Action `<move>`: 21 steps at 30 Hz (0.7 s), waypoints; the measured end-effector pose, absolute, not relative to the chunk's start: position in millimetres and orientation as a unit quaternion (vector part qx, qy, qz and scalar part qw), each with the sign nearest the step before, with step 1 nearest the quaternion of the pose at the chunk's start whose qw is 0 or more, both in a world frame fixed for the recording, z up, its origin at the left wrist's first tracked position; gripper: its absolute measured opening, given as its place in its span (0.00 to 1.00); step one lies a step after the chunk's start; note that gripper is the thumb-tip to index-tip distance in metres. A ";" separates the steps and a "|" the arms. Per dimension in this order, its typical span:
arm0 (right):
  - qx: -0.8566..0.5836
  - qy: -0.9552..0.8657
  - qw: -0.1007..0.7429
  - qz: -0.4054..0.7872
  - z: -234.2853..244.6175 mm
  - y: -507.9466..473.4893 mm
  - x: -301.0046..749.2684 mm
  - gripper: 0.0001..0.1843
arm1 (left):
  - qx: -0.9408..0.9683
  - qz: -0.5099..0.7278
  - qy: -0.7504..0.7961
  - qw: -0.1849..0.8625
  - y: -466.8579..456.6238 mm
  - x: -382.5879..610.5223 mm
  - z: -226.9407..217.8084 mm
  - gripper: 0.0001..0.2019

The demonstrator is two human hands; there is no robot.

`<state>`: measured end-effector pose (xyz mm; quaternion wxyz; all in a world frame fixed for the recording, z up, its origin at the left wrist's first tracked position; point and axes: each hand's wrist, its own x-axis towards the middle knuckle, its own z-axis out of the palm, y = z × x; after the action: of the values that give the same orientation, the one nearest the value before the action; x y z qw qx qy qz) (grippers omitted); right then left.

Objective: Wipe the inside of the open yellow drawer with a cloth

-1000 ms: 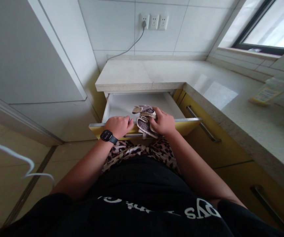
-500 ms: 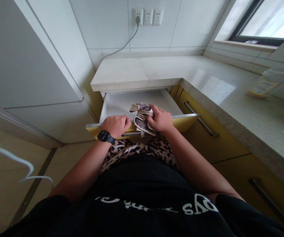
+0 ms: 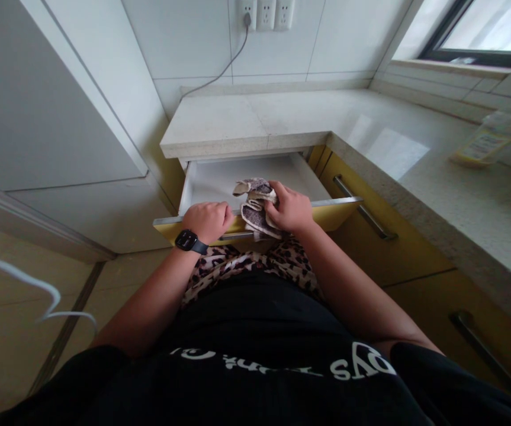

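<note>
A white-lined drawer (image 3: 219,177) with a yellow front is pulled out under the counter, and its inside looks bare. My left hand (image 3: 208,222), with a dark watch (image 3: 186,239) at the wrist, is closed over the top edge of the drawer front; its fingertips are hidden behind the front. In my right hand (image 3: 291,208) is a crumpled grey-brown and cream cloth (image 3: 257,208), gripped between thumb and fingers. The cloth hangs over the drawer front's top edge, right of my left hand, and partly covers the metal drawer handle (image 3: 236,235).
A pale stone countertop (image 3: 219,118) turns the corner to the right, above yellow cabinets with metal handles (image 3: 377,222). A clear plastic container (image 3: 481,145) with a yellow label lies on it. Left stands a tall pale cabinet (image 3: 73,106). A white cable (image 3: 19,275) hangs at lower left.
The view has tilted slightly, so the counter and outlets sit a little higher. Both hands, the cloth and the drawer keep nearly the same places relative to each other.
</note>
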<state>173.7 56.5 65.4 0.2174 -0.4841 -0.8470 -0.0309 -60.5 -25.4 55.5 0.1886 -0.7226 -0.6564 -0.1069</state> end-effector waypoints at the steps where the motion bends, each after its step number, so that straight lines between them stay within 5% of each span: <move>1: -0.484 -0.847 0.219 -0.031 65.3 56.4 173.7 0.28 | -0.722 -0.109 -0.657 0.187 -25.2 -60.5 55.7 0.19; 21: -0.482 -0.847 0.222 -0.031 64.9 57.3 174.2 0.28 | -0.726 -0.119 -0.648 0.197 -24.5 -60.9 53.6 0.17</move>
<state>174.2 57.3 64.9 0.2222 -0.4820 -0.8469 -0.0311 -60.9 -24.5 53.6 0.1972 -0.7257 -0.6483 -0.1192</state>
